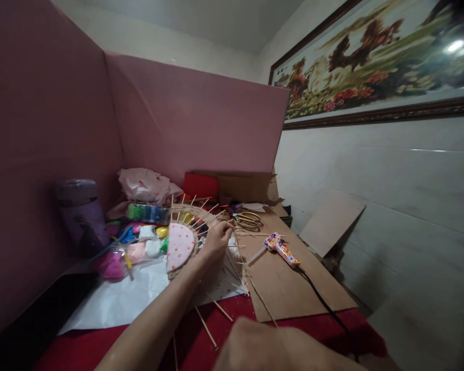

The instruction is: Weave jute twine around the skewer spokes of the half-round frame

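A half-round woven piece with thin wooden sticks (pixel 195 211) fanning out from its edge lies in the middle of the table. White fabric with pink dots (pixel 180 246) covers its centre, and twine winds around the sticks. My left hand (pixel 218 239) is closed at the upper right of this piece, fingers bent together on its rim. Low in the view, my right hand (pixel 255 345) is closed and blurred. A thin strand of twine (pixel 260 298) runs from the woven piece down to it; the right fingertips are hidden.
A flower-patterned glue gun (pixel 281 249) with a black cord lies on a cardboard sheet (pixel 297 288). Bags of coloured clay (pixel 147 242) and a purple tumbler (pixel 83 216) stand left. Loose sticks (pixel 206 328) lie on the red cloth. Pink boards (pixel 197 113) rise behind.
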Available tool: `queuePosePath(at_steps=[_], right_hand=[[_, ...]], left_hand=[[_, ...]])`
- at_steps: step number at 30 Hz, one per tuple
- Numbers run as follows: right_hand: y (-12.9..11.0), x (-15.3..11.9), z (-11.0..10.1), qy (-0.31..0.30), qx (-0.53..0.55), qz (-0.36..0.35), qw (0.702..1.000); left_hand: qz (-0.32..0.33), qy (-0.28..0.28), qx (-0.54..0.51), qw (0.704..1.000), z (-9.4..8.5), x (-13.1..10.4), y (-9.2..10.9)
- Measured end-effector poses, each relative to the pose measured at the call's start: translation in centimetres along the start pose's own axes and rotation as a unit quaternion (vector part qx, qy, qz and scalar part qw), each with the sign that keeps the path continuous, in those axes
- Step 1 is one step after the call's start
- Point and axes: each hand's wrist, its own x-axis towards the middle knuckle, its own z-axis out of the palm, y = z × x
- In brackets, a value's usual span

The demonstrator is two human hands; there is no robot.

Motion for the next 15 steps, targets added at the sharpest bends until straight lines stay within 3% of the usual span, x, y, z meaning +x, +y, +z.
queuePosePath(at_steps=[3, 6, 9, 11, 15], right_hand=[[0.4, -0.8, 0.3, 0.024, -0.059, 0.047, 0.997], [2.4, -0.2, -2.6, 0.111, -0.069, 0.109, 0.985], [6.0, 1.3, -5.7, 0.298, -0.071, 0.218, 0.927], [8.7, 2.4, -6.6, 0.376, -0.075, 0.270, 0.883], [12.3, 4.0, -6.6, 0.376, -0.126, 0.336, 0.854]], left_hand=[[-0.004, -0.006, -0.019, 1.000, 0.0, 0.1, -0.1], [-0.010, -0.015, -0.041, 0.999, 0.1, 0.1, -0.3], [-0.018, -0.008, -0.051, 0.998, 0.2, 0.2, -0.5], [-0.021, 0.001, -0.051, 0.998, 0.3, 0.2, -0.6], [-0.023, 0.001, -0.051, 0.998, 0.2, 0.2, -0.7]])
